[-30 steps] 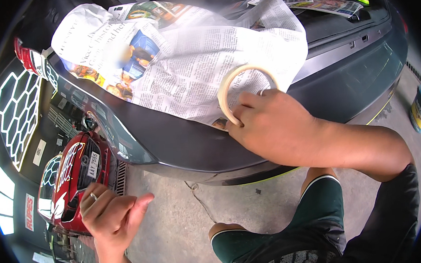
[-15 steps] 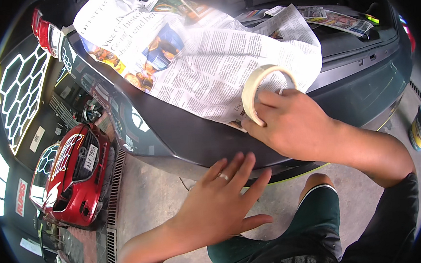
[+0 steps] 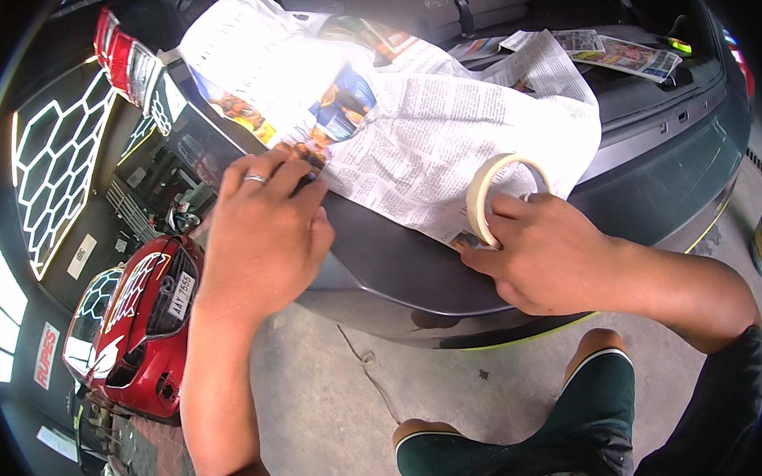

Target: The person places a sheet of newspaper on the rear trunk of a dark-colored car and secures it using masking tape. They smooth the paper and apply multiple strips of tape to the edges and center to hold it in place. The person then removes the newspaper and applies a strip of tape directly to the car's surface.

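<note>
A crumpled sheet of newspaper (image 3: 444, 121) drapes over the rear corner of a dark grey car, its lower edge lying on the bumper (image 3: 400, 272). My left hand (image 3: 263, 236) is at the sheet's lower left edge, fingers bent and closed on the paper; the fingertips are partly hidden. A cream roll of masking tape (image 3: 481, 199) stands on edge over the sheet's lower right part. My right hand (image 3: 547, 250) grips that roll, with fingers through its ring and the thumb side by the paper's lower corner.
More newspaper pages (image 3: 627, 55) lie in the open cargo area. A red tail light (image 3: 126, 62) juts out at the upper left. A red car (image 3: 147, 331) stands to the left. A thin cord (image 3: 377, 382) lies on the concrete floor below the bumper.
My left hand has moved from the bumper's front, fingers spread, up and left to the newspaper's edge, where its fingers have bent. My right hand still holds the tape roll by the lower corner.
</note>
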Motion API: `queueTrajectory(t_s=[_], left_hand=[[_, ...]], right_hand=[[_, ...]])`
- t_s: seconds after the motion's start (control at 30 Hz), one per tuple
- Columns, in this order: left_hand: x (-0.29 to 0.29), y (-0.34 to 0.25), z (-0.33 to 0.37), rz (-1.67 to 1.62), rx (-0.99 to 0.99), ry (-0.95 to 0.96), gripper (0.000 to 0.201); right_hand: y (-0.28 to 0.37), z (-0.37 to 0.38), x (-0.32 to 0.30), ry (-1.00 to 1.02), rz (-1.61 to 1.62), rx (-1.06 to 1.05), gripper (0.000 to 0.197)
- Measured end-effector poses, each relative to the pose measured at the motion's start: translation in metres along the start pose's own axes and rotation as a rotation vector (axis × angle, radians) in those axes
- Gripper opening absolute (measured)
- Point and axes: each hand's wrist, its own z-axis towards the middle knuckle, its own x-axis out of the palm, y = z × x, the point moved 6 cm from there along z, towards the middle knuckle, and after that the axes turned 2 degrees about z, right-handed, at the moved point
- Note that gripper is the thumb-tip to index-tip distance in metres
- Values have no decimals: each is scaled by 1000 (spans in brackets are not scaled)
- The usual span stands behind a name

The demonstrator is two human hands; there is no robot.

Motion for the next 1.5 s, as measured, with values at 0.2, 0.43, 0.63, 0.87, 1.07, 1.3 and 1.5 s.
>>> queueTrajectory(t_s=[0.2,0.43,0.63,0.87,1.07,1.3,1.5], left_hand=[[19,5,-8,125,-18,83,46],[-10,13,-66,-88,-278,-448,47],[132,-115,-257,-655,-1027,-1112,42],[319,-363,-334,-1114,-1488,-212,30],[327,-356,-333,-1094,-1277,-13,31],[339,-364,-348,-1211,-1347,50,33],[343,-365,-356,-1165,-1345,56,36]], right_hand=[[7,7,1,13,-29,-1,35],[5,42,-30,-335,-123,-19,25],[-2,113,-50,-467,-79,-26,25],[-35,153,-18,-440,-220,275,64],[-42,153,-12,-413,-134,298,45],[-42,153,-6,-403,-184,291,42],[-31,153,-17,-479,-224,226,41]])
